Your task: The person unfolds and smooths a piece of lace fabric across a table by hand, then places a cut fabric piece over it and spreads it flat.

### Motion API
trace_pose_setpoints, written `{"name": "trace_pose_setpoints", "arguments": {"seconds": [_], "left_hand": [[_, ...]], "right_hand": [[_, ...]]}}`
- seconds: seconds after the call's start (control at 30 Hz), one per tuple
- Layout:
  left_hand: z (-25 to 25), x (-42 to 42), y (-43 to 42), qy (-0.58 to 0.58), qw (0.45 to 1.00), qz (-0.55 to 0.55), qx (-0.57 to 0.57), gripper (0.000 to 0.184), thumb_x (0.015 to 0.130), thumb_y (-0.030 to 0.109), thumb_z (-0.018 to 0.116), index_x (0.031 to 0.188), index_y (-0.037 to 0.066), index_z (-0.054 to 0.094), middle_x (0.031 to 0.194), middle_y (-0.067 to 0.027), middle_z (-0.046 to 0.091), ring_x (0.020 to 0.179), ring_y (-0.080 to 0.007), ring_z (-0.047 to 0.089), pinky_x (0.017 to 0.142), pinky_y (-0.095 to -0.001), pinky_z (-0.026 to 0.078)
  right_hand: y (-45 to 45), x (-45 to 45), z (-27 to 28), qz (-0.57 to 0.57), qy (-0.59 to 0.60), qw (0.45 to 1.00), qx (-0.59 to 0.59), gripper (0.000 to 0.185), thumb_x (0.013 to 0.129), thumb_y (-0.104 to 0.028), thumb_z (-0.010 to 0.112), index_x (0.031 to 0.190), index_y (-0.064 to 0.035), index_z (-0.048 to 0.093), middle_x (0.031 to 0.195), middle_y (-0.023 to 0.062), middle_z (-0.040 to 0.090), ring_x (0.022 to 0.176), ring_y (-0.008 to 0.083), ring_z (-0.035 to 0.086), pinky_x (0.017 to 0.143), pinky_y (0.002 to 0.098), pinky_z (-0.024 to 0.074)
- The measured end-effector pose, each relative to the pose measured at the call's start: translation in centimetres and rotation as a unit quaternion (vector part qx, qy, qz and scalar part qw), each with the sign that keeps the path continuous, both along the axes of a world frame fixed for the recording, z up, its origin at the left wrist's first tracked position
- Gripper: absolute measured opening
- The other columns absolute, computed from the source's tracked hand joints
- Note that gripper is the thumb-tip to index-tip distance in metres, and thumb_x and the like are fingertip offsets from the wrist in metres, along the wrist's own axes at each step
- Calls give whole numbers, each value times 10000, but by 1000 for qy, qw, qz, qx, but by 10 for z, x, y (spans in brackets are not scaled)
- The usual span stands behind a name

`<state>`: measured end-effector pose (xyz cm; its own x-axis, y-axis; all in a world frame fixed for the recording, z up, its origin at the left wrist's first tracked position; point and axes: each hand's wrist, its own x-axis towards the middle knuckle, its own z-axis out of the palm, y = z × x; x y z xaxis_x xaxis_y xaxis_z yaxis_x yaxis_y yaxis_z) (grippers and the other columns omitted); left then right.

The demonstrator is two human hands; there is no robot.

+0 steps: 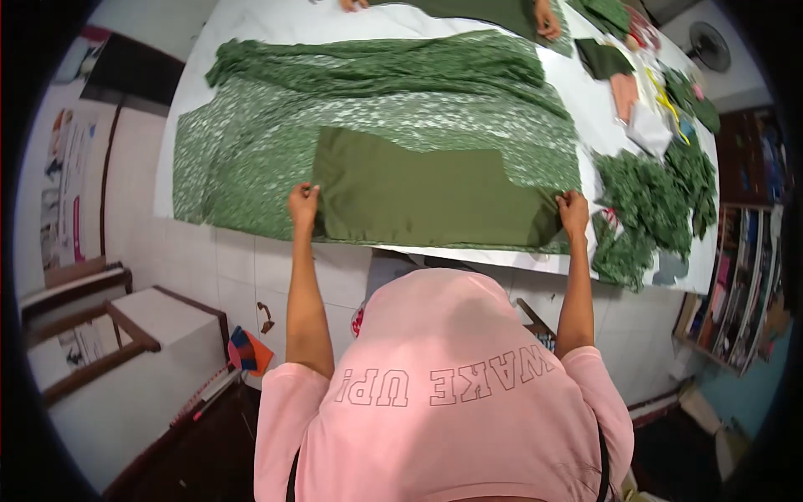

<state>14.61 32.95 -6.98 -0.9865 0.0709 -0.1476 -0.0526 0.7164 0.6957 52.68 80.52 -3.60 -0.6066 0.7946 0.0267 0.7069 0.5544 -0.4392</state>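
A plain olive-green fabric piece lies flat over a larger green lace fabric near the table's front edge. At its left edge my left hand has its fingers pinched together. My right hand pinches at the right end of the olive piece, close to its upper right corner. Behind the olive piece the lace is bunched into long folds.
Across the white table, a co-worker's hands rest at another green fabric. Crumpled lace, a white bag and a yellow tape lie on the right. A fan stands beyond.
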Motion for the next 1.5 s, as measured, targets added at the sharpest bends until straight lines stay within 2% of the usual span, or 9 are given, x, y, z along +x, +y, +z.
{"name": "trace_pose_setpoints", "arguments": {"seconds": [0.33, 0.47, 0.73, 0.83, 0.87, 0.93, 1.03, 1.17, 1.5], "left_hand": [[16, 11, 7, -39, 995, 55, 70, 366, 631, 114, 739, 939, 56, 550, 734, 12, 444, 659, -110, 434, 613, -248, 394], [23, 9, 9, -62, 997, 51, 20, 435, 594, 129, 760, 966, 69, 542, 791, -35, 493, 692, -165, 477, 647, -307, 417], [43, -13, 16, -68, 987, -80, -120, 360, 693, 201, 674, 988, 58, 527, 889, -114, 550, 797, -286, 538, 691, -377, 424], [41, -30, 24, 159, 960, -180, -143, 316, 779, 218, 576, 1043, 52, 524, 1045, -155, 539, 970, -346, 495, 821, -392, 397], [39, -36, 29, 154, 960, -182, -145, 316, 779, 218, 576, 1043, 52, 524, 1045, -155, 539, 970, -346, 495, 821, -392, 397], [36, -44, 42, 225, 927, -258, -155, 410, 847, 295, 478, 1191, 74, 452, 1251, -170, 413, 1167, -371, 345, 960, -435, 293], [32, -45, 57, 200, 908, -283, -237, 542, 873, 412, 377, 1313, 105, 305, 1390, -140, 204, 1270, -380, 158, 1013, -511, 158], [14, -43, 61, 220, 898, -271, -267, 605, 878, 470, 312, 1366, 143, 170, 1427, -101, 88, 1301, -347, 48, 1014, -545, 61], [12, -62, 79, 249, 900, -247, -258, 594, 864, 453, 367, 1345, 131, 234, 1405, -130, 158, 1286, -370, 102, 1004, -553, 97]], "right_hand": [[-1, -9, 0, 12, -35, 997, -65, 113, 719, -99, 590, 723, -6, 527, 672, 151, 562, 664, 325, 544, 601, 406, 409], [6, -6, -1, -37, 43, 997, -53, 93, 727, -94, 568, 743, -11, 530, 708, 150, 564, 699, 324, 539, 628, 407, 411], [9, -28, 6, -6, -49, 993, 106, 141, 741, -136, 555, 834, -30, 542, 849, 155, 550, 823, 336, 497, 710, 427, 400], [9, -54, 8, 10, -19, 992, 126, 236, 783, -216, 542, 939, -39, 552, 941, 169, 543, 895, 355, 489, 756, 439, 391], [11, -63, 1, 10, -24, 992, 124, 236, 783, -216, 542, 939, -39, 552, 941, 169, 543, 895, 355, 489, 756, 439, 391], [10, -81, -13, 24, -33, 991, 127, 416, 845, -355, 462, 1164, -88, 478, 1193, 198, 437, 1119, 378, 381, 888, 507, 311], [-14, -110, -19, 16, -95, 988, 122, 501, 863, -432, 383, 1270, -143, 360, 1320, 169, 290, 1221, 361, 248, 947, 549, 201], [-24, -121, -37, 16, -108, 987, 115, 564, 876, -496, 292, 1355, -213, 196, 1415, 123, 111, 1298, 337, 64, 959, 616, 58], [-8, -142, -34, -13, -139, 984, 109, 566, 885, -489, 265, 1367, -206, 175, 1426, 123, 79, 1308, 338, 26, 965, 620, 16]]}}
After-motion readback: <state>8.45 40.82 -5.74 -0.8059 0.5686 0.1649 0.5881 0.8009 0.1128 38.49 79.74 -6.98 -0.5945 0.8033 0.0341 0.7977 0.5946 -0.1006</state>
